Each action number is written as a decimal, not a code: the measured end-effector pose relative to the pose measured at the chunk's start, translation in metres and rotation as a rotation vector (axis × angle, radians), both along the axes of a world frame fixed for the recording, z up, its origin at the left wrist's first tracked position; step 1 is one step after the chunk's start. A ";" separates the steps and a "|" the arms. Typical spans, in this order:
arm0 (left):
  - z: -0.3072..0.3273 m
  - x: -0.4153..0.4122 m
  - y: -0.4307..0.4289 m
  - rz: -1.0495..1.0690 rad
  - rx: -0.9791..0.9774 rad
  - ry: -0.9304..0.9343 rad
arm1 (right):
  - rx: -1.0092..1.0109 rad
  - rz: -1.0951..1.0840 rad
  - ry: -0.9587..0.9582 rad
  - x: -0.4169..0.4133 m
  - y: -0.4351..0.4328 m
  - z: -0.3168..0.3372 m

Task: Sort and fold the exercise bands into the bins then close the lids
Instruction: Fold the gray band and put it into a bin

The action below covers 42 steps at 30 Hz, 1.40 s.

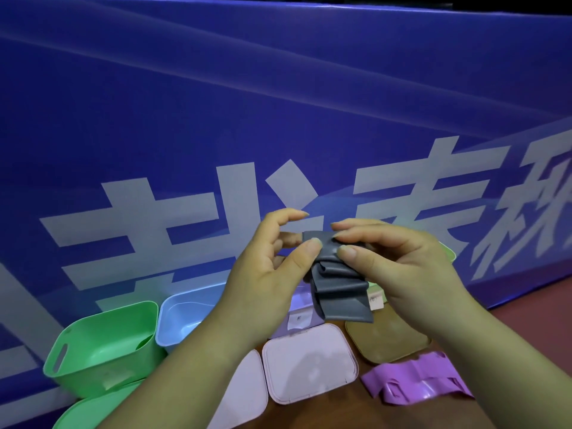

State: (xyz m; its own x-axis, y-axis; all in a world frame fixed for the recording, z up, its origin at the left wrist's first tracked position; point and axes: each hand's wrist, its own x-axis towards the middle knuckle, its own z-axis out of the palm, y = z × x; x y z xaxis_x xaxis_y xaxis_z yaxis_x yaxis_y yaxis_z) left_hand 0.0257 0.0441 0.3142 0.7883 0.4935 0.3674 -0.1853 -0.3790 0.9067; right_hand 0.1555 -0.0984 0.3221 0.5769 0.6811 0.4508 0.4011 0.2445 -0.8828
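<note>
The step in hand looks like folding the grey band [337, 292], which is held in the air above the lids, in front of the blue banner [278, 103]. To fold it well, each new layer should be laid square on the last, with the long edges lined up. The stack should be pinched flat before the loose tail is brought up. The rubber looks smooth and springy, so a slack pinch would probably let the folds spring open. A tight packet should also drop into a bin more easily.

The left hand [272, 274] pinches the top of the band, with its thumb pressed on the near face and its curled fingers behind. The right hand [402, 264] pinches the same top fold from the other side, between thumb and forefinger, and its other fingers are loosely bent. The thumbs lie just beside each other. Below them the band hangs in a few loose pleats, and its free end is not touching anything.

The green bin [77, 379] and the blue bin [192, 294] stand open to the left. A lilac bin seems to stand behind the hands, though it is mostly hidden. A pink lid [309, 363] and a tan lid [387, 339] lie flat below the hands. The purple band [414, 382] lies crumpled and unfolded to the right.
</note>
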 end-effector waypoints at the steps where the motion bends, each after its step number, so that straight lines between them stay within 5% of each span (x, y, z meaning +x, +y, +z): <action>1: -0.002 -0.002 0.000 -0.016 0.021 0.018 | -0.005 -0.010 0.004 -0.002 0.001 -0.002; 15: -0.040 0.005 0.009 -0.113 0.035 -0.088 | -0.035 -0.010 0.451 0.002 0.007 -0.025; 27: -0.045 0.079 -0.014 -0.001 -0.068 0.002 | -0.035 0.075 0.351 0.073 -0.020 -0.046; 37: -0.043 0.222 -0.066 -0.149 -0.159 0.040 | 0.029 -0.075 0.241 0.223 -0.061 -0.053; 42: -0.056 0.306 -0.085 -0.015 -0.158 0.026 | 0.029 -0.042 0.300 0.300 -0.078 -0.064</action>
